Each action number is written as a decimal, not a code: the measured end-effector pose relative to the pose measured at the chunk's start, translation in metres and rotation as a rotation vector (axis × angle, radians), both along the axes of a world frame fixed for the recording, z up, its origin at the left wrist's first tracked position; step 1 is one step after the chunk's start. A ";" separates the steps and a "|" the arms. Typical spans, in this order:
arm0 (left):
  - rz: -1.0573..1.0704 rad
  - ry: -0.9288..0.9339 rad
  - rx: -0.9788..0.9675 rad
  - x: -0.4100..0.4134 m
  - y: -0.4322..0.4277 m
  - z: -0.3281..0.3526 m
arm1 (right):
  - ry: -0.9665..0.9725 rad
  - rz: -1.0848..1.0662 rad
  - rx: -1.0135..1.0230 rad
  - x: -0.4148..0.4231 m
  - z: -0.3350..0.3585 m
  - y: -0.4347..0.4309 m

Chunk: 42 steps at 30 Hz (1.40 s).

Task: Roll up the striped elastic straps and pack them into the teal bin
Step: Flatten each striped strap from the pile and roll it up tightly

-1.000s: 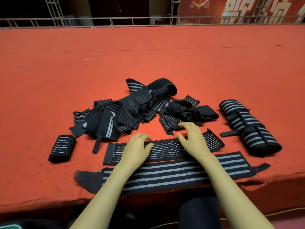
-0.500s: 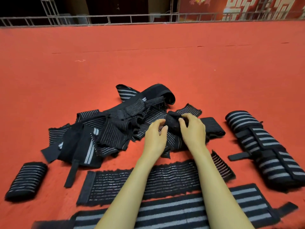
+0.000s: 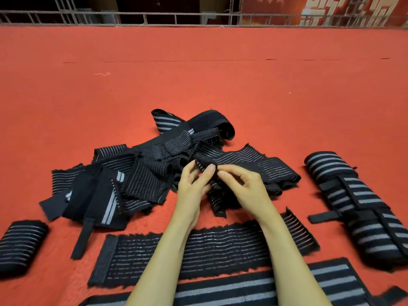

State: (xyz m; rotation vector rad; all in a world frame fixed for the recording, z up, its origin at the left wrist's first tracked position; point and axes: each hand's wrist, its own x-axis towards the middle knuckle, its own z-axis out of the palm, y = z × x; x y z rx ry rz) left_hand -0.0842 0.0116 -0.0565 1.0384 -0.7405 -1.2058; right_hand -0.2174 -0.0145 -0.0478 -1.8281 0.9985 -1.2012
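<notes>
A red felt tabletop (image 3: pixel 220 85) carries everything, and a tangled heap (image 3: pixel 150 173) of black elastic straps with thin pale stripes sits at its middle; how many lie in it cannot be told. On the near side of the heap two straps lie flat and lengthwise: a wide-striped strap (image 3: pixel 254 290) with bold grey bands at the near edge, and a thin-striped strap (image 3: pixel 198 250) between it and the heap. Right of the heap lies a row of rolled straps (image 3: pixel 357 208) with bold grey stripes and loose black tabs, at least two of them. Well left of the heap sits one small roll (image 3: pixel 19 244). At the heap's right edge the left hand (image 3: pixel 192 186) and right hand (image 3: pixel 247 188) both pinch the folded end of one fine-striped strap (image 3: pixel 260 166), which trails to the right from the fingertips.
</notes>
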 end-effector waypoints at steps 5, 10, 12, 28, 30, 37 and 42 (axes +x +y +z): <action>0.025 -0.125 0.036 0.009 -0.002 -0.008 | 0.324 0.136 -0.082 -0.002 -0.012 -0.004; 0.354 -0.788 0.100 0.019 -0.005 -0.018 | 0.397 -0.146 -0.272 -0.010 -0.021 -0.017; 0.382 -0.843 0.065 0.022 -0.005 -0.016 | 0.495 -0.157 -0.190 -0.015 -0.024 -0.019; 0.228 -0.246 -0.163 0.019 0.005 0.007 | 0.237 0.036 0.000 -0.005 -0.018 -0.014; 0.263 -0.364 -0.135 0.028 0.011 0.010 | 0.603 0.008 -0.106 -0.007 -0.033 -0.023; 0.155 -0.469 -0.011 0.050 0.052 0.017 | 0.726 -0.095 -0.137 -0.003 -0.045 -0.028; 0.199 -0.685 -0.010 0.057 0.075 0.026 | 0.639 -0.109 -0.109 0.001 -0.045 -0.023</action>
